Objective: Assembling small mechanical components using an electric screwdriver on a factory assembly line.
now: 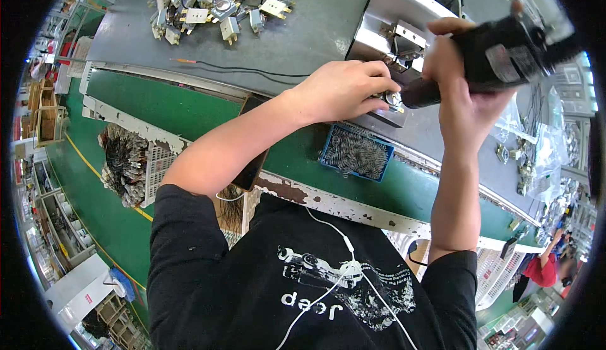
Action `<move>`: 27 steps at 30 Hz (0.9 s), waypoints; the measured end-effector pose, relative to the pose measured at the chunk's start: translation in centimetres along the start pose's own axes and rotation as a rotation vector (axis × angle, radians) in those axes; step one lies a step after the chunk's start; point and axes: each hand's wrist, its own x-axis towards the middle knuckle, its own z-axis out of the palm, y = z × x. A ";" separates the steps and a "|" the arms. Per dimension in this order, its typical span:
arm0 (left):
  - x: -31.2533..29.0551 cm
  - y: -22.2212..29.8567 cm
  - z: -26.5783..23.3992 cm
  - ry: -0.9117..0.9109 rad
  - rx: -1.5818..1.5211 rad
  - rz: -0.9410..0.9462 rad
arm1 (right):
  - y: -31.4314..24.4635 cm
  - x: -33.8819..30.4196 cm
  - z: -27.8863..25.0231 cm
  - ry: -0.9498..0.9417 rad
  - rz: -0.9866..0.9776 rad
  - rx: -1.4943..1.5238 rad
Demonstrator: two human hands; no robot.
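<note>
My right hand (454, 72) is wrapped round a black handheld power tool (499, 56) with a pale label on its body. The narrow front end of the tool points left and down, right beside a small shiny metal part (394, 99). Thumb and fingers of my left hand (353, 88) close on that part, partly covering it, at the near edge of a metal fixture (386, 28). A white-topped socket-like unit (409, 37) sits on the fixture, between my two hands and a little farther off. What the tool's tip touches is hidden.
Many white-and-metal units (230, 6) are heaped at the far left of the grey bench (315, 34). A black cable (246, 70) lies near its front edge. A blue tray (356, 152) of springs sits below my hands. At right are plastic bags (549, 160); a person in red (543, 271) is farther off.
</note>
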 end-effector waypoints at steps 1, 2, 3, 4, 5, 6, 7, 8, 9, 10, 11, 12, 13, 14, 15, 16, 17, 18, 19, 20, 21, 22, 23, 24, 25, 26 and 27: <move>-0.1 0.2 -0.1 -0.003 -0.001 0.000 | 0.0 -0.1 -0.2 0.002 0.002 0.001; -0.2 0.3 -0.3 -0.006 0.014 0.017 | 0.0 0.1 -0.1 0.039 0.029 -0.001; -0.2 0.4 -0.6 -0.010 0.028 0.033 | -0.1 0.4 0.1 0.077 0.058 -0.003; -0.3 0.3 -0.9 -0.014 0.028 0.034 | -1.6 0.6 -0.5 0.092 0.081 -0.022; -0.8 0.7 -1.0 -0.004 0.004 -0.004 | -0.4 0.5 -3.7 -0.036 -0.006 0.077; -0.8 1.2 -1.0 0.000 -0.025 -0.031 | -1.7 0.8 -4.2 -0.045 -0.035 0.072; -0.6 1.5 -1.0 -0.013 -0.038 -0.021 | -3.4 1.2 -4.6 -0.055 -0.064 0.066; -0.6 1.6 -1.2 -0.008 -0.026 -0.042 | -4.0 0.9 -3.7 0.000 -0.026 0.147; -0.7 1.6 -1.3 -0.002 -0.014 -0.061 | -3.2 1.1 -4.0 0.000 -0.024 0.153; -0.8 1.3 -1.1 -0.002 -0.029 -0.078 | -1.6 1.4 -4.6 0.011 0.004 0.085; -0.8 1.2 -1.0 -0.004 -0.026 -0.074 | -0.9 1.8 -4.7 0.028 0.029 0.011; -0.8 1.3 -1.0 0.004 -0.004 -0.075 | -0.9 1.9 -4.4 0.033 0.019 -0.062; -0.8 1.3 -1.1 0.012 0.017 -0.076 | -0.6 2.1 -4.6 0.037 0.014 -0.062; -0.9 1.3 -1.1 0.011 0.017 -0.073 | -0.1 2.1 -5.0 0.028 0.016 -0.036; -1.0 1.3 -1.1 0.012 0.030 -0.052 | 0.2 2.1 -5.2 0.018 0.018 -0.010; -1.0 1.3 -1.1 0.013 0.043 -0.031 | 0.1 2.2 -5.4 0.011 -0.008 -0.004; -1.4 1.5 -1.0 0.006 0.038 -0.036 | 0.6 1.8 -6.0 0.013 0.002 -0.002; -1.4 1.6 -1.1 0.015 0.037 -0.046 | 1.2 2.0 -7.3 -0.023 0.035 0.016; -1.5 1.9 -1.2 0.026 0.037 -0.056 | 1.5 1.8 -8.1 -0.060 0.068 0.035; -1.6 2.0 -1.1 0.016 0.030 -0.075 | -0.2 1.9 -5.9 -0.055 -0.063 0.050; -1.6 2.1 -0.9 0.018 0.041 -0.077 | -0.1 1.9 -5.7 -0.056 -0.070 0.058; -1.7 2.2 -0.7 0.035 0.057 -0.080 | 0.1 1.9 -5.4 -0.032 -0.047 0.006; -1.9 2.5 -0.7 0.053 0.073 -0.089 | 0.4 1.8 -5.2 -0.013 -0.021 -0.043; -2.2 2.8 -1.0 0.035 0.096 -0.110 | 0.9 2.0 -5.1 0.007 -0.086 -0.068; -2.8 3.0 -1.7 0.041 0.106 -0.133 | 1.5 2.2 -5.8 -0.009 -0.085 -0.047; -3.5 3.3 -2.9 0.109 0.177 -0.143 | 2.4 2.3 -7.0 0.031 -0.120 -0.087; -4.9 3.3 -4.1 0.172 0.248 -0.159 | 2.5 2.1 -6.5 0.070 -0.148 -0.125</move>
